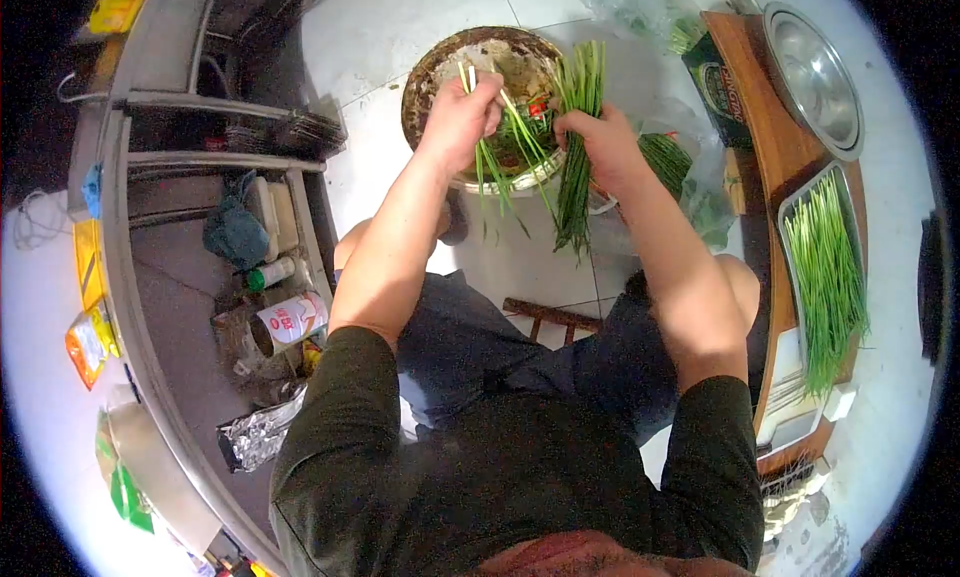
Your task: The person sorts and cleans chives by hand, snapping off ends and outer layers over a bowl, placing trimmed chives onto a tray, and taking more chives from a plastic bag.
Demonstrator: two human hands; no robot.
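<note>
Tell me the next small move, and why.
Probably gather the stalks in the left hand closer together: their lower ends fan apart, while the bunch in the right hand looks thicker and tighter.

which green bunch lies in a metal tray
The far-right bunch, in the metal tray; the left hand holds a thin bunch, the right hand a thick bunch, and a fourth bunch shows beside that arm.

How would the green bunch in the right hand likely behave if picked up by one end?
The green bunch would probably bend, looking long and thin-stalked. It is likely light, as the right hand alone holds it.
</note>
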